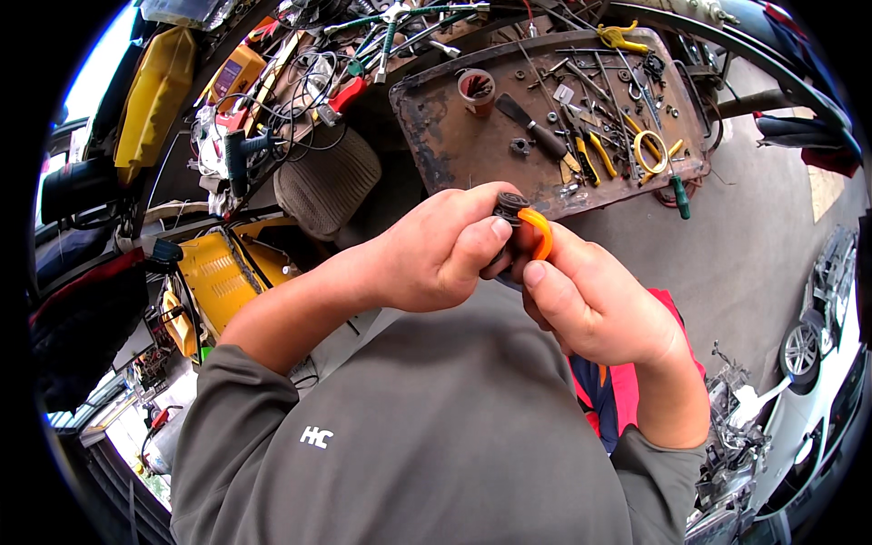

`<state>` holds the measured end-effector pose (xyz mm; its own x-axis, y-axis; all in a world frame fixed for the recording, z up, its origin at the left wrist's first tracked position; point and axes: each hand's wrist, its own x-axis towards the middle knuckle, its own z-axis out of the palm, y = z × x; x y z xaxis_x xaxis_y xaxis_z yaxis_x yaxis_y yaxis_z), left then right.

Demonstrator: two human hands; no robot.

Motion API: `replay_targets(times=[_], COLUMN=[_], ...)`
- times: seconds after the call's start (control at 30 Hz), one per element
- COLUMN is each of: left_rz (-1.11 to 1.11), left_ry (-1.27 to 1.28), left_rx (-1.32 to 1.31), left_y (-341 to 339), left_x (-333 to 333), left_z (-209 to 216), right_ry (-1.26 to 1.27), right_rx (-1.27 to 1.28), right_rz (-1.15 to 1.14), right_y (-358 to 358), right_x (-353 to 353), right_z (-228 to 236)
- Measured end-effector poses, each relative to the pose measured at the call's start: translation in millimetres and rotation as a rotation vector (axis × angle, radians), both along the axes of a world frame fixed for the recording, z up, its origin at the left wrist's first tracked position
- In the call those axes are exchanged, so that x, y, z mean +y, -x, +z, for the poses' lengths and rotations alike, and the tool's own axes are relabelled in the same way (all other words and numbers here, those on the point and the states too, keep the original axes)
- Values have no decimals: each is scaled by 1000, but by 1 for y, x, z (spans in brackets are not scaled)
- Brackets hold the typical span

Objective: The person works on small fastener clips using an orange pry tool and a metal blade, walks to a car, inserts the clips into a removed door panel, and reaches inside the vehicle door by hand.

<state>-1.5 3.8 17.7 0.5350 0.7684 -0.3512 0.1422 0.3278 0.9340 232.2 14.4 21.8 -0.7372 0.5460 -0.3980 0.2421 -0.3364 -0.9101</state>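
Note:
My left hand (438,247) is closed around a small dark round part (510,207) with a grooved, ribbed side. Its thumb presses against the part, and the lower end is hidden in the fingers. Close against it, my right hand (601,300) is closed on a curved orange handle (540,232), pinched between thumb and fingers. The handle bends over toward the dark part; what it belongs to is hidden, and I cannot tell whether it touches the part. Both hands are held in front of my grey shirt, close to the near edge of a worn metal tray (454,154).
On the tray lie a cup (476,91), a dark-handled scraper (536,129), yellow-handled pliers (601,156) and several loose metal parts. A green-handled screwdriver (680,196) overhangs its edge. Left are a padded seat (329,182), tangled cables and a yellow machine (218,282); right, a white car (813,418).

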Motion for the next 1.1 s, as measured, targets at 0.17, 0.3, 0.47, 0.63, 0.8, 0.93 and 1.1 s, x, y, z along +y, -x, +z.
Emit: replay_targets(times=[0.17, 0.3, 0.47, 0.63, 0.8, 0.93, 1.1], left_rz=[57, 25, 37, 35, -9, -21, -29], left_ry=[79, 127, 54, -136, -270, -120, -69], left_rx=[-80, -82, -35, 29, 159, 66, 39], left_y=[0, 0, -1, -3, -3, -3, 0], left_x=[0, 0, -3, -5, -5, -5, -7], left_z=[-2, -5, -10, -19, -18, -9, -12], right_ry=[569, 585, 210, 148, 72, -52, -91], right_rx=[192, 218, 205, 86, -33, -48, -21], right_rz=[-120, -149, -136, -123, -55, 9, -1], right_y=[-5, -6, 0, -1, -2, -2, -1], right_x=[1, -1, -10, -10, -4, -3, -6], right_z=[4, 1, -13, -6, 0, -1, -5])
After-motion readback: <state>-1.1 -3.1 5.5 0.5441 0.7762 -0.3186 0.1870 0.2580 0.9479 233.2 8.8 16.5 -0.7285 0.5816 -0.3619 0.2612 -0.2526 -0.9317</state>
